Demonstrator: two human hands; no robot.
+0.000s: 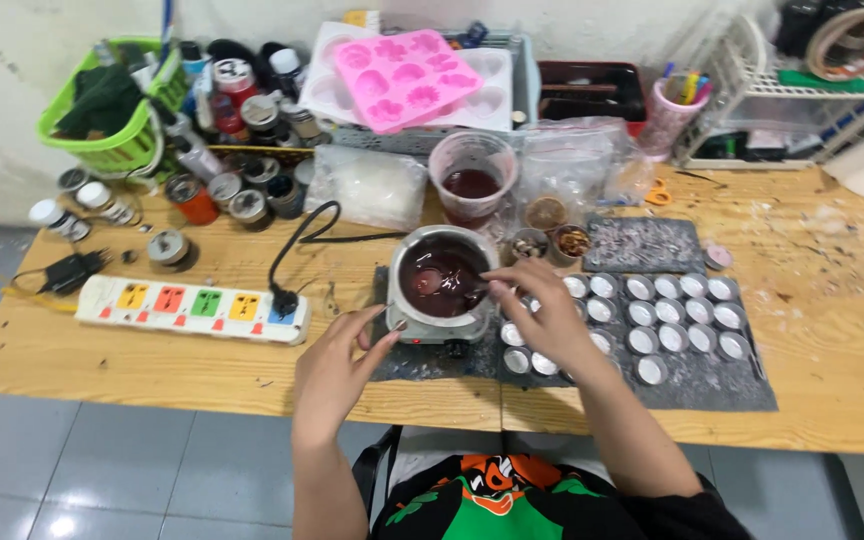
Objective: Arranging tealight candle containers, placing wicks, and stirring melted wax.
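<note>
A small metal pot (414, 250) of dark red liquid sits on a little electric hot plate (432, 330) at the table's middle. My right hand (542, 310) pinches a thin stirring stick whose tip dips into the liquid at the pot's right side. My left hand (337, 365) rests with fingers spread at the hot plate's left front corner, fingertips touching its edge and holding nothing. Several small round metal cups (667, 315) stand in rows on a dark mat (712, 380) to the right, partly under my right hand.
A white power strip (192, 305) lies at the left, with a black cord to the hot plate. A plastic cup of red liquid (472, 180), pink silicone mould (407, 75), green basket (112, 110), several tins and bottles, and a wire rack (802, 100) crowd the back.
</note>
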